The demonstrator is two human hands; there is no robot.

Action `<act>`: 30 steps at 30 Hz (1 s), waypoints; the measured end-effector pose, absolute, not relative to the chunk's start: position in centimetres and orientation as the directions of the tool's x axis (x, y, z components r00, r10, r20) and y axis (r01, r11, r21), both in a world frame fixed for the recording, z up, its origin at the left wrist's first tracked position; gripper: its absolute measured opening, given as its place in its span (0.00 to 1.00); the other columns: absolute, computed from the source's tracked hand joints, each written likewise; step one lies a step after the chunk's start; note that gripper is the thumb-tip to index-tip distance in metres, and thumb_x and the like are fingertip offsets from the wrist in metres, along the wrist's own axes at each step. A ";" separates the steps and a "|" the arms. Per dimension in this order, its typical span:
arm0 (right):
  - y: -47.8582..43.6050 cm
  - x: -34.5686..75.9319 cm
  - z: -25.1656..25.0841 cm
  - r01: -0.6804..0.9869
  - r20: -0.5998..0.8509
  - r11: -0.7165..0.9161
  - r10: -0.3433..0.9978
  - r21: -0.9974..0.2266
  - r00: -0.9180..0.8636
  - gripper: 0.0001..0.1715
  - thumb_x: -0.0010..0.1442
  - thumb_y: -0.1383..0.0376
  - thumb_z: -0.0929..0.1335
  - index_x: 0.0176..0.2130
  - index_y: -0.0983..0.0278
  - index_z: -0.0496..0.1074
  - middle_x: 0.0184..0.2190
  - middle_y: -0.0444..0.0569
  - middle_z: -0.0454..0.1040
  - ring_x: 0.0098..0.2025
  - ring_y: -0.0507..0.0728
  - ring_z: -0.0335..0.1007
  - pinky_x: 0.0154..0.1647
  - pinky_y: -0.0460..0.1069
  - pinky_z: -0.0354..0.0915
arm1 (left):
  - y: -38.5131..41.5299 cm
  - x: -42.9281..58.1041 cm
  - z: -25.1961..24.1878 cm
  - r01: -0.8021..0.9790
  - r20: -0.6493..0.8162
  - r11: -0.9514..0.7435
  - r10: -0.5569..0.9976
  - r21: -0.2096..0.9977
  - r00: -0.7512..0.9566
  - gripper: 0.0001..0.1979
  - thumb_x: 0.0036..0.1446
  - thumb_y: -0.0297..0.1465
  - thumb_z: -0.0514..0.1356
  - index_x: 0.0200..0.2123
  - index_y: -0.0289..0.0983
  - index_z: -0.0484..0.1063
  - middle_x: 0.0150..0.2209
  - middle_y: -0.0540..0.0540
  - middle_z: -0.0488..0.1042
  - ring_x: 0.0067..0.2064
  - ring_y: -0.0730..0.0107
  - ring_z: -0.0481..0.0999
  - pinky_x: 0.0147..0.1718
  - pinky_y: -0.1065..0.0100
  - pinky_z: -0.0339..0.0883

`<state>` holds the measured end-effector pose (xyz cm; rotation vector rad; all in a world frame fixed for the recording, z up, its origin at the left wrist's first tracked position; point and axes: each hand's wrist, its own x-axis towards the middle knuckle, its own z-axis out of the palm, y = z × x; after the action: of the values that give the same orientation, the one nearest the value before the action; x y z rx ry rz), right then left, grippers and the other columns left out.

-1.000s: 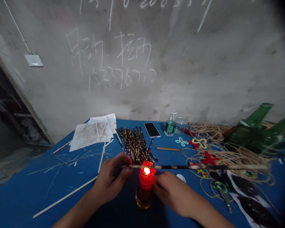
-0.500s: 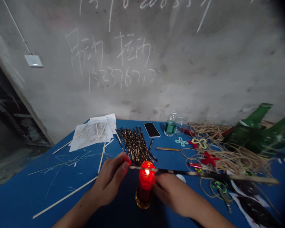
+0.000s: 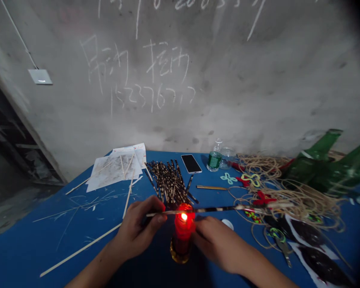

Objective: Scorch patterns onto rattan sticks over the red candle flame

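Observation:
A thin wooden stick with dark scorched bands lies nearly level across the top of a lit red candle in a gold-based holder. Its pale left end is pinched between the thumb and fingers of my left hand. The flame glows just below the stick, and red light falls on my fingertips. My right hand is closed against the candle's right side, fingers partly hidden. Behind the candle is a pile of dark-banded sticks.
Stained paper sheets and pale sticks lie left on the blue table. A phone, a small bottle and a pencil-like rod are behind. At right are tangled cord, green bottles and small scissors.
The banded stick has slid left over the flame, so its left tip pokes out past my left fingers and its right end has drawn inward. My right hand and the candle stay almost in place.

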<state>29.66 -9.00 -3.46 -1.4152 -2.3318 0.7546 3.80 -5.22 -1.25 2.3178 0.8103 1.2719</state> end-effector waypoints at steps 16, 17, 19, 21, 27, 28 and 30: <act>-9.2 29.7 -2.8 0.711 -0.058 0.329 0.885 -0.622 -0.461 0.19 0.76 0.62 0.62 0.42 0.59 0.82 0.41 0.51 0.85 0.41 0.59 0.78 0.43 0.49 0.65 | -5.8 3.1 -1.3 0.281 0.431 -0.601 0.762 0.749 0.483 0.18 0.74 0.44 0.52 0.36 0.40 0.69 0.25 0.50 0.70 0.26 0.70 0.66 0.25 0.68 0.57; -9.2 29.6 -2.7 0.711 -0.066 0.331 0.881 -0.620 -0.468 0.19 0.76 0.62 0.63 0.41 0.60 0.82 0.40 0.51 0.85 0.40 0.59 0.78 0.42 0.49 0.64 | -5.8 3.1 -1.3 0.284 0.425 -0.596 0.765 0.751 0.484 0.17 0.74 0.44 0.52 0.36 0.40 0.69 0.25 0.50 0.70 0.26 0.70 0.66 0.25 0.68 0.57; -9.2 29.5 -2.5 0.716 -0.079 0.323 0.881 -0.619 -0.466 0.19 0.76 0.63 0.63 0.41 0.59 0.82 0.41 0.50 0.85 0.40 0.59 0.78 0.41 0.49 0.64 | -5.8 3.3 -1.2 0.282 0.423 -0.598 0.761 0.750 0.492 0.17 0.74 0.43 0.53 0.36 0.40 0.69 0.25 0.51 0.69 0.25 0.71 0.66 0.25 0.69 0.58; -9.2 29.5 -2.3 0.719 -0.082 0.311 0.887 -0.622 -0.455 0.19 0.76 0.63 0.62 0.42 0.59 0.82 0.42 0.50 0.85 0.40 0.59 0.78 0.41 0.49 0.64 | -5.9 3.4 -1.0 0.292 0.431 -0.611 0.755 0.735 0.495 0.15 0.74 0.42 0.53 0.36 0.40 0.69 0.24 0.52 0.70 0.25 0.71 0.66 0.26 0.69 0.58; -9.2 29.6 -2.5 0.710 -0.054 0.339 0.882 -0.618 -0.468 0.20 0.77 0.62 0.62 0.41 0.60 0.82 0.39 0.51 0.85 0.39 0.58 0.77 0.39 0.48 0.62 | -5.9 4.1 -0.6 0.327 0.508 -0.702 0.695 0.633 0.508 0.14 0.75 0.39 0.54 0.38 0.40 0.73 0.25 0.52 0.72 0.26 0.71 0.72 0.29 0.69 0.61; -9.2 29.6 -2.7 0.713 -0.056 0.337 0.883 -0.614 -0.466 0.20 0.77 0.62 0.63 0.40 0.60 0.82 0.37 0.51 0.85 0.37 0.58 0.76 0.38 0.48 0.61 | -5.9 4.2 -0.6 0.332 0.518 -0.711 0.688 0.620 0.508 0.15 0.75 0.39 0.53 0.37 0.40 0.73 0.25 0.52 0.73 0.26 0.71 0.73 0.29 0.69 0.61; -9.1 29.6 -2.9 0.721 -0.056 0.333 0.888 -0.608 -0.457 0.21 0.77 0.61 0.63 0.39 0.61 0.82 0.36 0.51 0.84 0.35 0.57 0.75 0.36 0.48 0.60 | -6.0 4.2 -0.5 0.343 0.526 -0.719 0.684 0.605 0.505 0.15 0.75 0.39 0.53 0.37 0.40 0.73 0.25 0.52 0.73 0.26 0.71 0.73 0.29 0.69 0.62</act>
<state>29.64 -9.12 -2.92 -1.4423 -2.3154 0.8300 4.22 -5.96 -0.54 2.3259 0.8466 1.0872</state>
